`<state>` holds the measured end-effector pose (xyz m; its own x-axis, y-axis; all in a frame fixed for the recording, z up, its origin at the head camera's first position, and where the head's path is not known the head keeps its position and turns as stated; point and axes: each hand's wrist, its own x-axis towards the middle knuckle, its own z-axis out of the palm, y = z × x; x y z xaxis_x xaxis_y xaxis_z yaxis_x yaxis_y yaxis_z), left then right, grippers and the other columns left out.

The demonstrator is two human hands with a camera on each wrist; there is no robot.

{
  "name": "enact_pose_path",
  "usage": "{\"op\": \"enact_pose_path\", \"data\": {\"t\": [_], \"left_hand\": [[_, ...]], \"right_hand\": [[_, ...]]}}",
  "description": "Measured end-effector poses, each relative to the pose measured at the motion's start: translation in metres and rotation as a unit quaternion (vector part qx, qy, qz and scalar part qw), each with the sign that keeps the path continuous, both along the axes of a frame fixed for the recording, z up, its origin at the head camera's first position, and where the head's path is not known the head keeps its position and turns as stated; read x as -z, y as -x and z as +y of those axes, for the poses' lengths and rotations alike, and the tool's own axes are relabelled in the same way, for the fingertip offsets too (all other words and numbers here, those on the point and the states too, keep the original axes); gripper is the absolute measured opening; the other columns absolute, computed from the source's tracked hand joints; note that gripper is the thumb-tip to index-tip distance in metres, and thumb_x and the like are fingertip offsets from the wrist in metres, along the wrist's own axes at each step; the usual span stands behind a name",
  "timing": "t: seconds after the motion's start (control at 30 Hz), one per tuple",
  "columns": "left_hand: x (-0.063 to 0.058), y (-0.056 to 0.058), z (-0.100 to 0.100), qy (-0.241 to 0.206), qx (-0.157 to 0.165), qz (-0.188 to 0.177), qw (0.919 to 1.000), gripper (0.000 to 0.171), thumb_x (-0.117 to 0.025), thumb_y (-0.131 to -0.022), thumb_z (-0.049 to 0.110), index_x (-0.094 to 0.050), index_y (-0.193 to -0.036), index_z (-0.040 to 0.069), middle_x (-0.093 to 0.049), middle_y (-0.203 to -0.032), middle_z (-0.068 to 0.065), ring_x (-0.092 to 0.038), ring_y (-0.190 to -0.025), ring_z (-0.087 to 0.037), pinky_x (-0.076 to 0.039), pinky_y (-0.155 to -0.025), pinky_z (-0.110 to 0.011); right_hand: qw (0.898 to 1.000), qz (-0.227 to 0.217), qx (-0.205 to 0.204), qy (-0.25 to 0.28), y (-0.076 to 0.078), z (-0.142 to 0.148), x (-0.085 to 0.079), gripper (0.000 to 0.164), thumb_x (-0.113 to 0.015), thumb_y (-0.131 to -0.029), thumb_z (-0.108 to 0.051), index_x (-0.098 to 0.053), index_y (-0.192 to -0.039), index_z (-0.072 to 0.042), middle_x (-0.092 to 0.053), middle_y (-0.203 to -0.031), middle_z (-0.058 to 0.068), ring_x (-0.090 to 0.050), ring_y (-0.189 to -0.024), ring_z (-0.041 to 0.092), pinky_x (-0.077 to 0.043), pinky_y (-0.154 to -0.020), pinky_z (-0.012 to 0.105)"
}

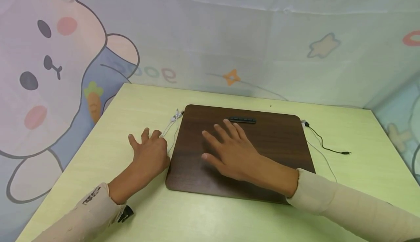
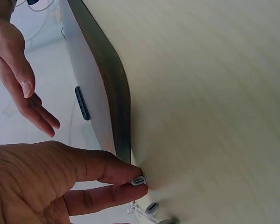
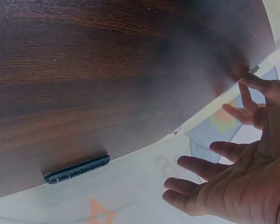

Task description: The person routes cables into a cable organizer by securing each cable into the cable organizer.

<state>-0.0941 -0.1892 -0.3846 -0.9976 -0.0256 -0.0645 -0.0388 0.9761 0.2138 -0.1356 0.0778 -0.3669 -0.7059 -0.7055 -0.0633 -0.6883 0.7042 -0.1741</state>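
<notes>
My left hand [image 1: 149,156] is at the left edge of a dark brown wooden board [image 1: 275,147]. In the left wrist view its thumb and index finger pinch a small USB-C cable plug [image 2: 138,180] with a pale casing. Just below that, a second pale plug [image 2: 152,207] lies near the table surface. My right hand [image 1: 233,154] hovers over the board with its fingers spread and nothing in it. Near the board's far edge sits a dark slotted cable-holder strip [image 1: 242,120], just beyond the right fingertips.
White cable ends [image 1: 177,115] lie by the board's far left corner. To the right, a short black cable [image 1: 323,143] and a thin white cable [image 1: 325,156] rest on the pale table [image 1: 361,183]. A printed cloth [image 1: 210,37] hangs behind the table.
</notes>
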Motion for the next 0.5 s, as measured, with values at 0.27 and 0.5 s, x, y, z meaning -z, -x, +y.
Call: {"op": "enact_pose_path", "data": {"t": [0.27,0.5], "left_hand": [[0.001,-0.0001,-0.0004,0.002,0.002,0.006,1.0,0.014,-0.077,-0.088,0.001,-0.073,-0.075,0.007,-0.066,-0.145,-0.029,-0.04,-0.158,-0.063,-0.019,-0.116,-0.098],[0.0016,-0.0008,-0.0003,-0.004,0.008,0.016,0.9998,0.015,-0.077,-0.086,-0.001,-0.072,-0.074,0.006,-0.066,-0.14,-0.03,-0.037,-0.159,-0.066,-0.019,-0.115,-0.099]], "right_hand": [[1.0,0.025,-0.008,-0.001,0.003,-0.005,0.0017,0.067,-0.043,-0.12,-0.056,-0.039,-0.177,-0.022,-0.038,-0.18,0.027,-0.018,-0.174,0.056,-0.016,-0.14,0.071],[0.999,0.036,-0.013,-0.005,0.0063,-0.0092,0.0027,0.065,-0.043,-0.12,-0.054,-0.04,-0.177,-0.022,-0.04,-0.179,0.027,-0.021,-0.173,0.057,-0.019,-0.14,0.07]]}}
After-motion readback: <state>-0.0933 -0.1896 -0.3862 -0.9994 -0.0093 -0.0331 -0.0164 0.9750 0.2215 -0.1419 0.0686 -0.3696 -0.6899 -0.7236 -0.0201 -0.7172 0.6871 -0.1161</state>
